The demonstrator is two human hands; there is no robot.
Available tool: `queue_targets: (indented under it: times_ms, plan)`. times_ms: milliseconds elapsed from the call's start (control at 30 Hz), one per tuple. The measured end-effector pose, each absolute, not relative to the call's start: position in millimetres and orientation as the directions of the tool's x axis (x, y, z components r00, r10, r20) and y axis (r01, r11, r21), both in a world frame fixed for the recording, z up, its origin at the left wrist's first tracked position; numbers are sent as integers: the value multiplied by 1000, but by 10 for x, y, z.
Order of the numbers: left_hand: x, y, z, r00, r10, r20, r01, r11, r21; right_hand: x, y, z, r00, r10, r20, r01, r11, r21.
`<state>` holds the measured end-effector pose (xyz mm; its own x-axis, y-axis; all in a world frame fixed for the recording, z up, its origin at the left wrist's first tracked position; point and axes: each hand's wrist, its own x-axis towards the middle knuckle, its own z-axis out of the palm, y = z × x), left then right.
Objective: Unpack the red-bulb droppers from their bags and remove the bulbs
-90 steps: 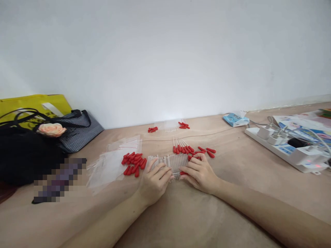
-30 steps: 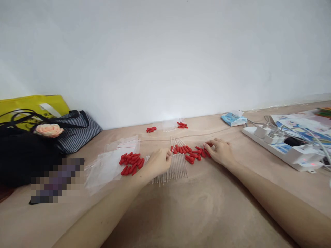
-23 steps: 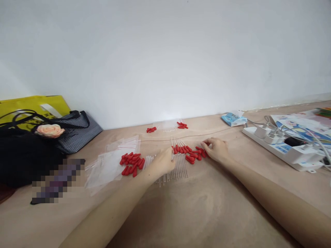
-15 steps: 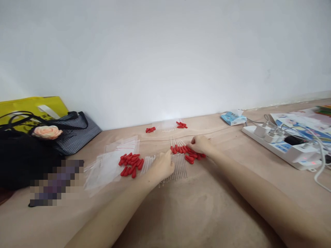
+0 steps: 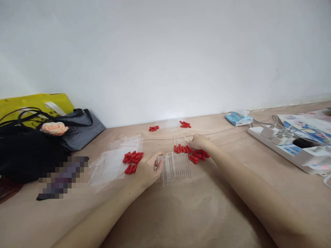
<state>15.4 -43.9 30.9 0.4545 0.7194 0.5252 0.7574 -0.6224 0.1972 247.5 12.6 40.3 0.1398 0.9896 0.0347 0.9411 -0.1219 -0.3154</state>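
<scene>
My left hand (image 5: 150, 168) rests over the left end of a row of thin glass tubes (image 5: 178, 167), thumb and forefinger apart, covering some of them. My right hand (image 5: 199, 143) is closed in a pinch on a red-bulbed glass dropper at the right end of a fanned group of droppers (image 5: 179, 148); its fingertips partly hide the piece. Loose red rubber bulbs (image 5: 197, 157) lie just below and beside this hand. Another pile of red bulbs (image 5: 133, 157) sits left of the tubes, partly behind my left hand.
Clear zip bags (image 5: 108, 165) are spread at the left. By the wall lie more bags with tubes (image 5: 172, 125) and two small bulb groups (image 5: 185, 124). A tissue pack (image 5: 238, 119) and a power strip (image 5: 284, 148) with cables stand right; a striped bag (image 5: 80, 132) stands left.
My left hand has moved left and toward me off the middle of the tubes, its fingers parting and uncovering more of the row. My right hand stays by the droppers. The view shifted slightly.
</scene>
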Motion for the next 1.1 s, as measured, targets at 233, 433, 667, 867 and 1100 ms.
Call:
queue_targets:
  times_ms: [233,433,667,867,1100]
  plan:
    - [-43,-495,233,373,565,736,726,-671,148,2455,-501,425,-139,854,501,869,348,-352]
    - [-23,-642,244,487,526,698,643,-756,122,2321,-967,42,-307,635,708,719,642,-264]
    - [144,-766,166,730,264,631,514,-821,-251,2184,-978,-13,-451,490,746,647,755,-105]
    - [221,-787,146,756,202,622,484,-812,-325,2187,-1024,-1,-467,459,755,653,755,-55]
    - [228,-807,126,731,249,635,504,-825,-257,2189,-1013,-23,-465,472,749,720,694,10]
